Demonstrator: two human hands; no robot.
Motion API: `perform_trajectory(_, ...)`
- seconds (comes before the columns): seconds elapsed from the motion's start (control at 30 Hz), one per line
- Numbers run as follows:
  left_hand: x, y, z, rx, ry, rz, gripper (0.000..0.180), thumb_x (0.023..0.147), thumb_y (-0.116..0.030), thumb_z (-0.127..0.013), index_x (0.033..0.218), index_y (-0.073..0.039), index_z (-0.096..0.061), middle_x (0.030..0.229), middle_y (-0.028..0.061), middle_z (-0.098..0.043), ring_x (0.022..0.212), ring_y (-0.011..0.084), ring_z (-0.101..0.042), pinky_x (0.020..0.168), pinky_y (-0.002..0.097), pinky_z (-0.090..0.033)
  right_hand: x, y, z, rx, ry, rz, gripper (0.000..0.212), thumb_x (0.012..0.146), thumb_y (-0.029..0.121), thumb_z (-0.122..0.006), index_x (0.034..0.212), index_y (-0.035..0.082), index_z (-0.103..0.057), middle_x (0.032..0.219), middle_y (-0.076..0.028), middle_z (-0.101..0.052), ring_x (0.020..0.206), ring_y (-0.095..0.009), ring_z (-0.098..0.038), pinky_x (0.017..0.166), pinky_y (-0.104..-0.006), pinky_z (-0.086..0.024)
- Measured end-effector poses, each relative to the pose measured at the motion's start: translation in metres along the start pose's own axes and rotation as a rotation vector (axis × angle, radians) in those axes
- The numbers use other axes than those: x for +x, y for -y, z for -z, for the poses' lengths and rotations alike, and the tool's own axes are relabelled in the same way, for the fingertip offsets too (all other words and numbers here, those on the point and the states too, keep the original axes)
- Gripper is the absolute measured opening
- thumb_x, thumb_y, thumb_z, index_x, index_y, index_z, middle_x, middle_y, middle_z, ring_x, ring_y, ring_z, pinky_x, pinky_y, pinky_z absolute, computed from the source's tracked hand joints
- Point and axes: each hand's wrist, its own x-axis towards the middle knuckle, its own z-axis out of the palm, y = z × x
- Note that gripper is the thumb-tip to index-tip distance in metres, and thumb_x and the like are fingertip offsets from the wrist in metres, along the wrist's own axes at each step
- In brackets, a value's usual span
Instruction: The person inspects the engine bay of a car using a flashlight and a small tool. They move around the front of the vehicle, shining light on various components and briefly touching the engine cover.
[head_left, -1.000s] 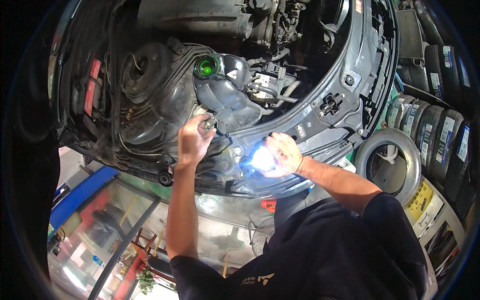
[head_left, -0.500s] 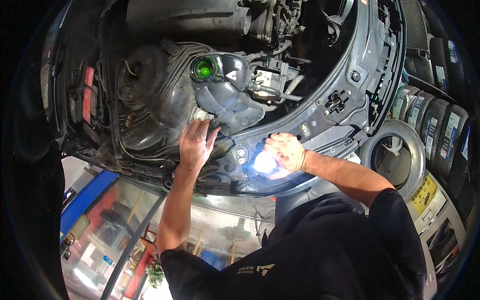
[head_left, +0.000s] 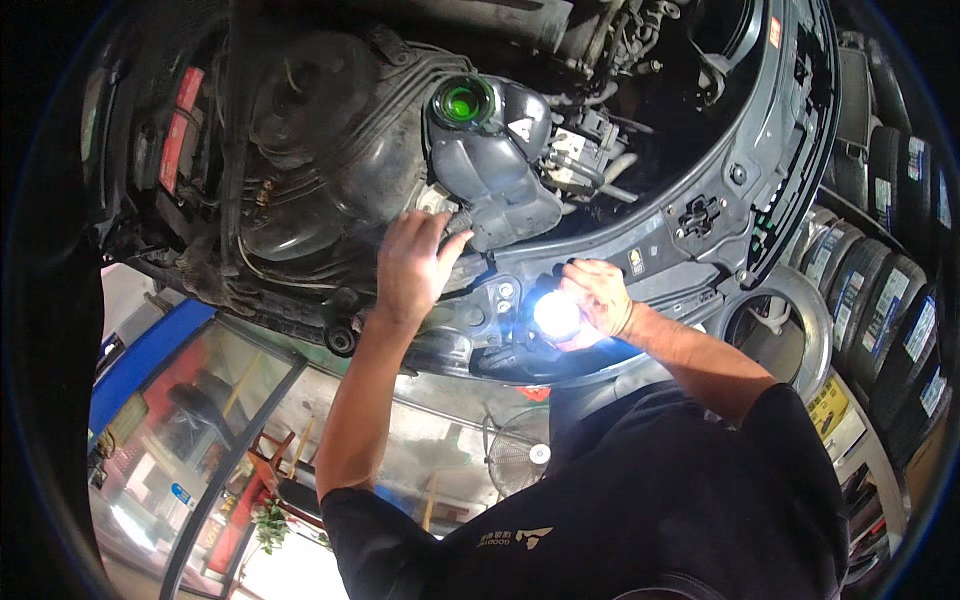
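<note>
My left hand point(head_left: 412, 265) reaches into an engine bay beside a black plastic reservoir point(head_left: 490, 170). Its thumb and fingers close about a small dark ribbed piece point(head_left: 458, 222) at the reservoir's lower left; the fingers partly cover it, and I cannot tell whether it is loose or attached. The reservoir's round neck point(head_left: 462, 102) has no cap on it, and bright green shows inside. Over the front body panel, my right hand point(head_left: 600, 295) is wrapped around a lit flashlight point(head_left: 556, 315). Glare from its white beam hides much of its shape.
A grey front crossmember point(head_left: 690, 220) curves along the bay's right side. Hoses and a metal block point(head_left: 575, 155) lie right of the reservoir. Several tires point(head_left: 880, 300) stand at the far right. Behind me are a floor fan point(head_left: 520, 452) and a glass-paned door point(head_left: 215, 400).
The whole view has shifted, so the engine bay sits further right and higher. Both hands keep nearly the same places on the car, and the flashlight is still lit.
</note>
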Motion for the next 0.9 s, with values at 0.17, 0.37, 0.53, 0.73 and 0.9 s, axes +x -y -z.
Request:
perform_trajectory(0.17,-0.004,0.000,-0.010,0.006,-0.044,0.004,0.030,0.080,-0.016,-0.085,0.099,-0.001,-0.067,0.091,0.0137,-0.064,0.086,0.0344,-0.065,0.074,0.0446,-0.055,-0.006,-0.006,-0.008,0.038,-0.073,0.028,0.078,0.059,0.067,-0.081,0.099,0.002,-0.064,0.092,-0.014,-0.058,0.070,-0.030,-0.056,0.059,-0.0421,-0.046)
perform_trajectory(0.37,-0.009,-0.013,-0.012,0.064,-0.079,0.127,0.036,0.084,-0.022,-0.081,0.110,-0.001,-0.070,0.096,0.0151,-0.064,0.093,0.0358,-0.063,0.084,0.0457,-0.052,0.006,0.006,0.000,0.007,-0.119,0.061,0.058,0.060,0.048,-0.085,0.090,0.004,-0.061,0.084,-0.012,-0.058,0.067,-0.031,-0.058,0.059,-0.0411,-0.048)
perform_trajectory(0.53,-0.020,-0.042,-0.015,0.166,-0.086,0.332,0.041,0.086,-0.023,-0.078,0.120,0.000,-0.068,0.116,0.0175,-0.062,0.111,0.0376,-0.058,0.095,0.0467,-0.047,0.015,0.023,0.008,0.000,-0.092,-0.048,0.057,0.063,0.046,-0.088,0.091,0.004,-0.061,0.077,-0.011,-0.058,0.066,-0.031,-0.059,0.062,-0.0418,-0.049)
perform_trajectory(0.73,-0.042,-0.069,-0.026,0.369,-0.189,0.528,0.059,0.083,-0.027,-0.077,0.134,-0.003,-0.061,0.138,0.0199,-0.053,0.125,0.0370,-0.050,0.109,0.0491,-0.035,0.015,0.037,0.013,0.026,-0.055,-0.266,0.049,0.070,0.042,-0.089,0.088,0.005,-0.063,0.080,-0.012,-0.065,0.078,-0.035,-0.066,0.074,-0.0426,-0.054)
perform_trajectory(0.9,-0.056,-0.053,-0.013,0.228,-0.185,0.553,0.061,0.082,-0.025,-0.080,0.135,-0.001,-0.060,0.133,0.0163,-0.061,0.127,0.0350,-0.053,0.108,0.0495,-0.037,-0.011,0.078,0.043,0.393,0.066,-0.665,0.050,0.079,0.039,-0.086,0.109,0.004,-0.065,0.098,-0.015,-0.074,0.095,-0.032,-0.073,0.086,-0.0411,-0.056)
